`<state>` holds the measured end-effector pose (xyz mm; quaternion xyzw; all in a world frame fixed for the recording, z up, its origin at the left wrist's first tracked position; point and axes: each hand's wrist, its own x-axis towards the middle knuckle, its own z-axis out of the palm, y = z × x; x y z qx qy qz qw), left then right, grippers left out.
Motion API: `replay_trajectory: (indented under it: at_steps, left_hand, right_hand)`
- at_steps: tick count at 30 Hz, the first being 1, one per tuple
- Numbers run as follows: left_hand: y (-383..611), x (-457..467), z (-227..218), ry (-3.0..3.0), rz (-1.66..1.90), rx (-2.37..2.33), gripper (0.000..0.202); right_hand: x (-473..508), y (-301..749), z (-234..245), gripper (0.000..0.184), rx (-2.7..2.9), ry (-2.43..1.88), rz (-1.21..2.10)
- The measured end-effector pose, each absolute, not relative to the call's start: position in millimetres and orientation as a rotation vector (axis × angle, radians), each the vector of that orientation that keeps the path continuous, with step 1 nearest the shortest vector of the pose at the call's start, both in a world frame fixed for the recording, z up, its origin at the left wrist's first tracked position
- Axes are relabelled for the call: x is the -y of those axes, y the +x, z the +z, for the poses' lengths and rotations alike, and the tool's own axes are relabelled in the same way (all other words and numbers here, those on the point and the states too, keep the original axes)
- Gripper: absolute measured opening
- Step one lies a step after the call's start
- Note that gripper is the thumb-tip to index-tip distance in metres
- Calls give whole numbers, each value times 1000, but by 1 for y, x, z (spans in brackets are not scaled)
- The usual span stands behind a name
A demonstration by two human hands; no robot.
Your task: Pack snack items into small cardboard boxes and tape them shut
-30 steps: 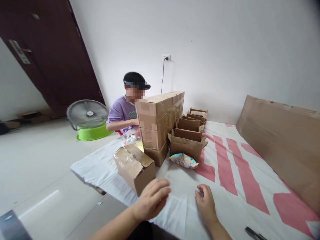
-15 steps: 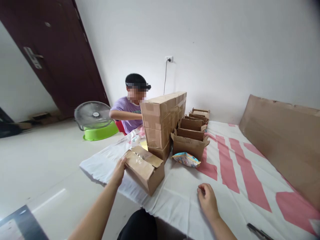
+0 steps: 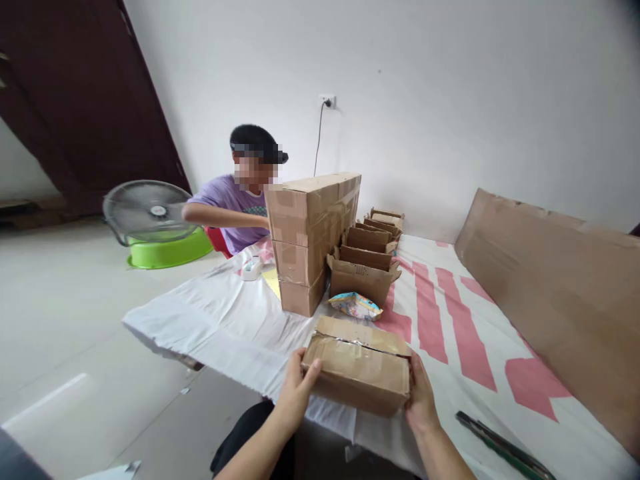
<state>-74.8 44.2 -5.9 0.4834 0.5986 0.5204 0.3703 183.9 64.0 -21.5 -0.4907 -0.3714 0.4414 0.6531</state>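
Brown and long, the box (image 3: pixel 361 373) lies sideways between our left hand (image 3: pixel 295 390) and right hand (image 3: pixel 421 400); we grip both its ends.

Two bare forearms (image 3: pixel 260 445), bare hands (image 3: pixel 295 393), fingers (image 3: pixel 313 373) with rounded tips, plain black cloth (image 3: pixel 244 425) over one leg

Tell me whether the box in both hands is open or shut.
Shut: the box has its top flaps folded down, nearly meeting.
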Motion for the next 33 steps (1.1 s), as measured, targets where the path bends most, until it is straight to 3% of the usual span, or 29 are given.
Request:
replay_trajectory:
  at_steps: [8,14,17,22,24,33]
  left_hand:
    - [-24,-24,14,1454,1150,-1286,61]
    - [-20,-37,22,1711,1254,-1168,55]
    - [-21,-48,28,1696,1233,-1100,42]
    - [-20,-63,32,1550,1216,-1075,49]
    - [-20,-66,29,1537,1218,-1034,49]
    - [-19,-66,15,1487,1265,-922,49]
  right_hand:
    - [-6,225,-8,50,616,-1099,1034]
    - [11,259,-17,52,769,-1299,920]
    - [10,287,-24,50,931,-1551,669]
    - [16,346,-40,45,1407,-1848,-122]
    - [21,366,-49,44,1507,-1989,-284]
    - [25,392,-77,34,1791,-2076,-158]
